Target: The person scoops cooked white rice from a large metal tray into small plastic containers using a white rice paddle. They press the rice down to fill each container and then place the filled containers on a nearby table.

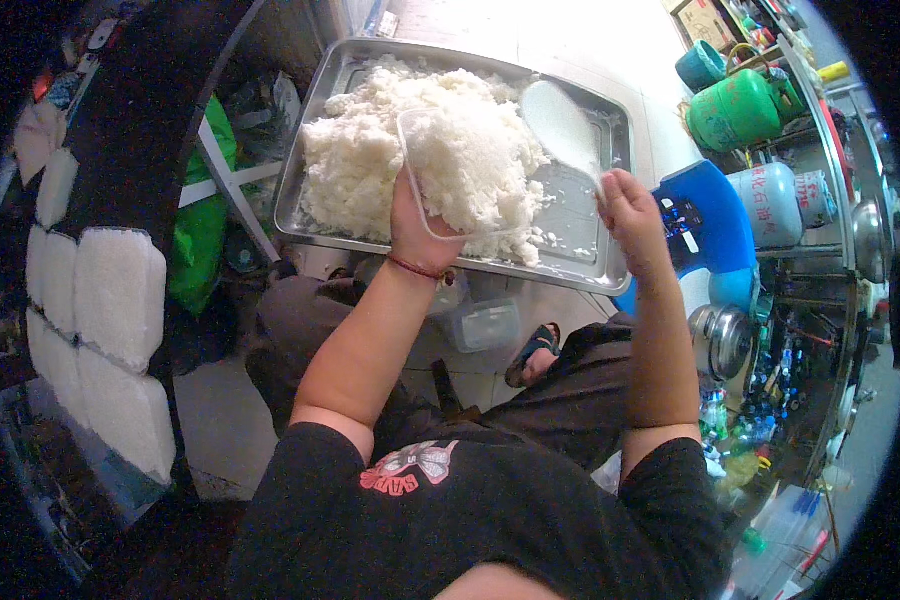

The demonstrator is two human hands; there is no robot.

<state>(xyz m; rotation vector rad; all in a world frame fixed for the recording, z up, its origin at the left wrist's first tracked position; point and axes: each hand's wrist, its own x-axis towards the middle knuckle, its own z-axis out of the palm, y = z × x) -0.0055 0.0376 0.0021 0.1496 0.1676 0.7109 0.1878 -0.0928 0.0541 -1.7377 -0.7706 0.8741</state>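
Note:
A heap of cooked white rice lies in a large rectangular metal tray. My left hand, with a cord bracelet at the wrist, supports a clear plastic container from beneath and beside, over the heap's near side. Rice fills the container. In my right hand is the handle of a pale rice paddle; its broad blade is above the tray's right part, to the right of the heap. Loose grains are scattered on the tray floor near the blade.
Several rice-filled containers stand in rows at the left. Below the tray is a clear plastic container. A blue plastic stool is at the right, beside shelves with a green gas cylinder and a grey one. A metal pot sits nearer.

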